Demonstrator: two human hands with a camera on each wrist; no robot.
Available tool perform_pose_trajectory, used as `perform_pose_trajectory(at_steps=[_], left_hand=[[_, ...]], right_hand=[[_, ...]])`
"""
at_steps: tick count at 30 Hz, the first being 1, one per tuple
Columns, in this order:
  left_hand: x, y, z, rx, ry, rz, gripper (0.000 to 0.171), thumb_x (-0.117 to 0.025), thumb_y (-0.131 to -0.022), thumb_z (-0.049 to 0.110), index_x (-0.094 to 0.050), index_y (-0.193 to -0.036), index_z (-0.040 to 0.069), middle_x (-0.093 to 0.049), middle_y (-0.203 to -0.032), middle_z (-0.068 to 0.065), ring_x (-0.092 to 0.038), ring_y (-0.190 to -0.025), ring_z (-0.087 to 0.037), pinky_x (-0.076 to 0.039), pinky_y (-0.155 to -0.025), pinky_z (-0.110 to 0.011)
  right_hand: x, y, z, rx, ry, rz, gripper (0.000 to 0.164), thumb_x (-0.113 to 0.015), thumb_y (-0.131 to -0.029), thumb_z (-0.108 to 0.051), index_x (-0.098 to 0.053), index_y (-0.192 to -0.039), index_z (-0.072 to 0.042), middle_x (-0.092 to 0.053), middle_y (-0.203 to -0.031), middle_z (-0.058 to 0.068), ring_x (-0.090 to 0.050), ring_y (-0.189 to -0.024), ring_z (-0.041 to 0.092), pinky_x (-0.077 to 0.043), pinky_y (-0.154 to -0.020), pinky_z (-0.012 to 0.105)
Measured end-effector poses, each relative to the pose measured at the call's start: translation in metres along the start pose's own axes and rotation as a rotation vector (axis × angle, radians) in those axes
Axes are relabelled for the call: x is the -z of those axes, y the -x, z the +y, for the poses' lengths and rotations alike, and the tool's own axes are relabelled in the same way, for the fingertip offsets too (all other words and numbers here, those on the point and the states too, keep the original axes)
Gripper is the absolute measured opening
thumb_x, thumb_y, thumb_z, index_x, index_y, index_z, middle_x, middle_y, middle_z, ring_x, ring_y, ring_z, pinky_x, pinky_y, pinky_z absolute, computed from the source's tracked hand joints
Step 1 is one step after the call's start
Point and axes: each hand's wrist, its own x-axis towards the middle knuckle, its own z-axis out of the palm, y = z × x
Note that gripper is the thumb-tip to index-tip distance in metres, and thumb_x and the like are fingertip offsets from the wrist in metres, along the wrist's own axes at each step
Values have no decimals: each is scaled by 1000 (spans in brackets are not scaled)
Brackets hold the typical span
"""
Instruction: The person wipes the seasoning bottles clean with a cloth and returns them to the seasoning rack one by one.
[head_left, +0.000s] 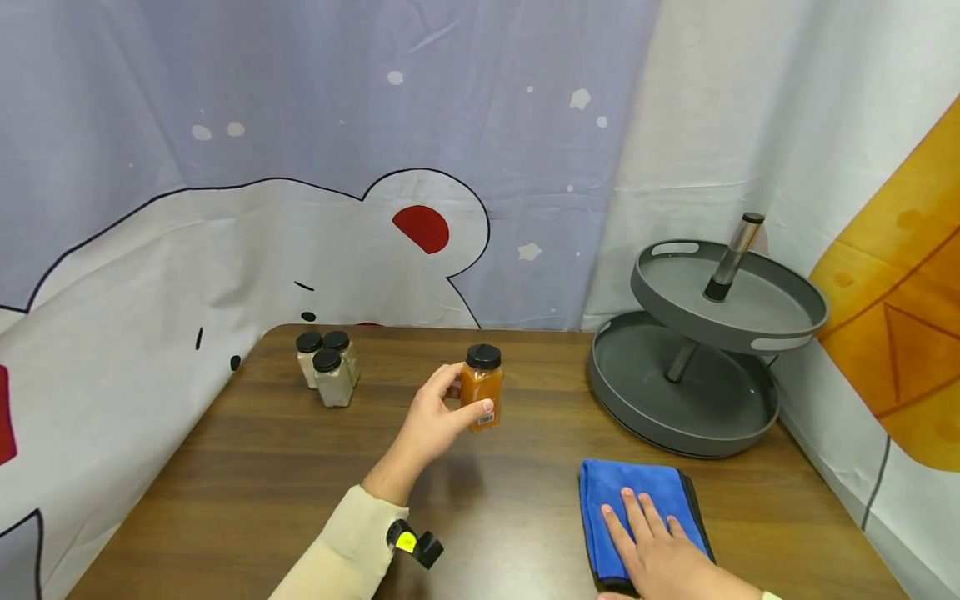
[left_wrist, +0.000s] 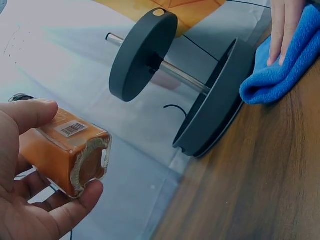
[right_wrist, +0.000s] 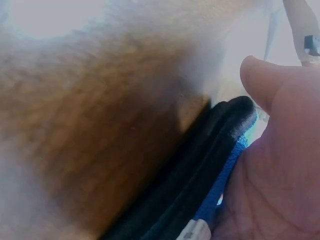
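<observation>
My left hand point(head_left: 435, 417) grips an orange-brown spice jar point(head_left: 481, 385) with a black lid, held up over the table. In the left wrist view the jar point(left_wrist: 70, 155) is tilted, its base and a barcode label facing the camera, with fingers and thumb around its sides. My right hand point(head_left: 660, 554) rests with spread, straight fingers on a folded blue cloth point(head_left: 637, 483) with black edging. The right wrist view shows the palm point(right_wrist: 280, 165) against the cloth's dark edge point(right_wrist: 200, 160).
A grey two-tier round tray point(head_left: 682, 400) with a metal post stands at the back right. Three black-lidded jars of pale contents point(head_left: 333, 387) stand together at the back left of the wooden table point(head_left: 247, 492). A printed curtain point(head_left: 525, 167) hangs behind.
</observation>
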Motion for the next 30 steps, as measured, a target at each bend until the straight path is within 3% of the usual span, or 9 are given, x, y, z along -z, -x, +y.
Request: perform_pose_trajectory(at_steps=[7,13,17,21,25,30], left_hand=[[-3,-3,-1,118,215,23,43,-80,-86,10,-64,-127,5,-70,-114,-12,-68,-104,-27,-57,-87,-39],[-5,-5,-2,149,319,31,41,-78,-88,7,-63,-125,0,-69,-116,-17,-67,-107,-27,-58,-85,-37],[-8,-5,-1,154,349,41,41,-77,-88,4,-62,-125,-2,-69,-116,-19,-67,-106,-27,-58,-84,-35],[-11,-4,2,150,340,22,41,-79,-87,7,-63,-125,0,-70,-116,-16,-67,-107,-25,-58,-84,-34],[-15,-2,6,131,310,-7,43,-81,-86,10,-64,-124,2,-70,-115,-13,-67,-107,-24,-57,-84,-33],[-21,-1,12,104,278,-22,42,-81,-86,10,-65,-124,2,-71,-114,-12,-67,-107,-24,-55,-88,-34]], right_hand=[[-1,3,-2,14,17,51,107,-56,-86,-77,-37,-151,5,-24,-154,41,-31,-136,62,-40,-92,77],[5,3,-3,11,11,43,106,-54,-86,-78,-40,-150,5,-29,-152,41,-34,-135,62,-42,-91,75],[35,1,-12,-36,-53,24,95,-56,-87,-75,-54,-141,3,-44,-145,36,-44,-132,55,-42,-97,70],[80,-10,-22,-35,-135,159,78,-61,-90,-65,-64,-131,1,-59,-136,25,-55,-127,43,-44,-102,61],[120,-34,-22,27,-321,305,70,-62,-96,-54,-54,-143,-3,-58,-140,18,-57,-128,36,-48,-101,55],[150,-70,-24,144,-703,386,66,-66,-99,-34,-42,-150,-1,-52,-147,19,-50,-135,36,-44,-107,52]])
